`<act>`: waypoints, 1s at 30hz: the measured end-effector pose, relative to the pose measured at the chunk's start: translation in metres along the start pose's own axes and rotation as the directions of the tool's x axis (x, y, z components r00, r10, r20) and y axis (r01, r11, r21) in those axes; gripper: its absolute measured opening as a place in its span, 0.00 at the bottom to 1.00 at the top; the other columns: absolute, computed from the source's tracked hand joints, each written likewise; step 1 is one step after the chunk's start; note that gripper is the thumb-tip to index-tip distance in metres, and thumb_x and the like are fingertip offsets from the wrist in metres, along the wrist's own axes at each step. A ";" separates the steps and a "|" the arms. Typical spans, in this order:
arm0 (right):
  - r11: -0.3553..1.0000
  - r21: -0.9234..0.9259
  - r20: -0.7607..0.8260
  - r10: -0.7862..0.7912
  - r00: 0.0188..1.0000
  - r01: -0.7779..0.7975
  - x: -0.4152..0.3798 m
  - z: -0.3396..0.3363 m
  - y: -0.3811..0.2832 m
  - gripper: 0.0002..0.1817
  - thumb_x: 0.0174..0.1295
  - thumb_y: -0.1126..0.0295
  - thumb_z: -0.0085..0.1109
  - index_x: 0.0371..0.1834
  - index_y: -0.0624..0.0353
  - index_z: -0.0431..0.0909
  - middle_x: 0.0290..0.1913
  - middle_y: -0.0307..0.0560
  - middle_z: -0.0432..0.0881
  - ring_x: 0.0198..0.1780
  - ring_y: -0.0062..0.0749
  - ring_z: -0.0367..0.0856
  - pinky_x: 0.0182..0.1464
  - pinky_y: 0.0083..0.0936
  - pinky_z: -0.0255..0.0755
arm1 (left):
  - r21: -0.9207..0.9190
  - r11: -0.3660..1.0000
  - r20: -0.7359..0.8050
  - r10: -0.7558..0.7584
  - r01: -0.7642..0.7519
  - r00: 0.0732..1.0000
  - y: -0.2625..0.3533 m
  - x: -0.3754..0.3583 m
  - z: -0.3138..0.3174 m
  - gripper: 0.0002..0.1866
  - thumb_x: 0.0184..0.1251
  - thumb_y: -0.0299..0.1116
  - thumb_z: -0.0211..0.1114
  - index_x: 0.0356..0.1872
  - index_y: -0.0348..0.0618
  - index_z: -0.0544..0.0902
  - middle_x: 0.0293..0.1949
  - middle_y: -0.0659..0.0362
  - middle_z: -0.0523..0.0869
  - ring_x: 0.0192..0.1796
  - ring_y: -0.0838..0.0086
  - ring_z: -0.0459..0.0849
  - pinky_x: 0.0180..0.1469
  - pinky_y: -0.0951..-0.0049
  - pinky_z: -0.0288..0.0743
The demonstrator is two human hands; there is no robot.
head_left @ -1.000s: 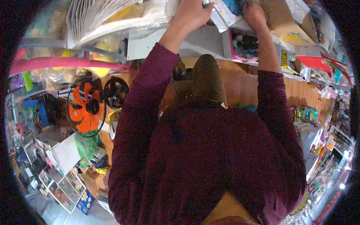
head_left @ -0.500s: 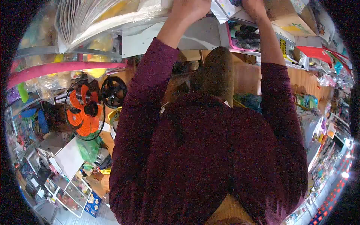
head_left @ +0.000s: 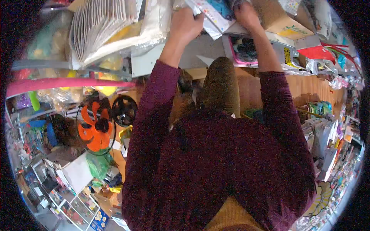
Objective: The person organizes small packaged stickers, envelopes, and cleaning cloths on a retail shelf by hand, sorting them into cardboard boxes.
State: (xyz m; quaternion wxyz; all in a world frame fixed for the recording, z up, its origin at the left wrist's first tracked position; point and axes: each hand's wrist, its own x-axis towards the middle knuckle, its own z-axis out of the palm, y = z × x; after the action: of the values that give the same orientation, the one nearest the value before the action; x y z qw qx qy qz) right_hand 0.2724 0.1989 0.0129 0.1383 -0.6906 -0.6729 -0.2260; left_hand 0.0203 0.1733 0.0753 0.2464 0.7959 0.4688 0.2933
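At the top edge of the head view, my left hand [head_left: 187, 25] is closed, its fingers curled and its thumb beside a white packet with coloured dots [head_left: 212, 19]. Whether the fingers grip the packet or something else is hidden. My right hand [head_left: 248, 16] is also closed, its fingertips bent at a dark object [head_left: 236, 3] that is cut off by the frame. A blue item [head_left: 222, 8] lies between the two hands, beside the dotted packet. Both hands are over the shelf.
A thick stack of fanned paper [head_left: 102, 30] stands left of my left hand. An open cardboard box [head_left: 287, 25] is at the right, near a red piece [head_left: 317, 53]. Below the shelf edge are a pink-rimmed tray [head_left: 243, 50] and an orange-bladed fan [head_left: 96, 129].
The view has shifted, so the shelf and hands appear lower. More of the dotted packet and the blue item shows. My left hand has moved slightly left of the packet.
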 end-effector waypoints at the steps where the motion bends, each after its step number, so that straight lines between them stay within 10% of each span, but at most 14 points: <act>1: 0.957 0.262 0.041 0.121 0.992 -0.127 0.002 -0.011 -0.004 0.15 0.59 0.66 0.48 0.35 0.70 0.76 0.33 0.67 0.78 0.32 0.56 0.79 0.37 0.42 0.75 | -0.061 0.998 -0.042 0.003 -0.005 0.999 -0.005 0.000 0.004 0.16 0.61 0.38 0.59 0.29 0.30 0.80 0.19 0.49 0.81 0.22 0.63 0.81 0.27 0.65 0.73; 4: 0.912 0.408 0.019 0.044 0.999 -0.048 0.008 -0.031 -0.009 0.20 0.56 0.63 0.49 0.48 0.65 0.72 0.37 0.66 0.79 0.39 0.57 0.79 0.43 0.46 0.74 | -0.188 0.981 -0.151 0.029 -0.058 0.988 -0.013 0.005 0.012 0.16 0.58 0.38 0.60 0.30 0.30 0.81 0.24 0.43 0.82 0.31 0.48 0.82 0.39 0.57 0.75; 10: 0.887 0.458 -0.045 0.090 0.995 -0.059 0.000 -0.036 -0.016 0.23 0.58 0.67 0.48 0.58 0.63 0.66 0.46 0.68 0.75 0.50 0.57 0.74 0.53 0.44 0.69 | -0.299 0.940 0.035 -0.165 0.167 0.986 0.015 -0.004 -0.009 0.15 0.61 0.39 0.61 0.31 0.32 0.80 0.16 0.53 0.81 0.14 0.71 0.79 0.17 0.70 0.70; 17: 0.874 0.472 0.086 0.085 0.993 -0.116 0.003 -0.055 -0.020 0.22 0.57 0.68 0.47 0.57 0.60 0.67 0.52 0.64 0.74 0.55 0.56 0.71 0.57 0.40 0.66 | -0.291 0.957 -0.081 -0.023 -0.002 0.996 0.019 -0.008 -0.009 0.13 0.60 0.34 0.62 0.33 0.30 0.79 0.17 0.53 0.81 0.14 0.71 0.78 0.17 0.70 0.69; 30: 0.836 0.529 0.114 0.098 0.989 -0.144 0.002 -0.046 -0.017 0.28 0.54 0.73 0.47 0.62 0.63 0.61 0.57 0.65 0.70 0.60 0.55 0.66 0.63 0.39 0.61 | -0.301 0.938 0.023 -0.174 0.173 0.984 0.015 -0.006 -0.005 0.11 0.59 0.32 0.63 0.31 0.30 0.78 0.16 0.52 0.81 0.15 0.68 0.79 0.20 0.68 0.70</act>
State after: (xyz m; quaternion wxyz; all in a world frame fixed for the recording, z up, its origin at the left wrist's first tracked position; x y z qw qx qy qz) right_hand 0.2499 0.1782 0.0517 0.3116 -0.6743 -0.6695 0.0088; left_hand 0.0234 0.1623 0.0872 0.3891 0.7037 0.4874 0.3405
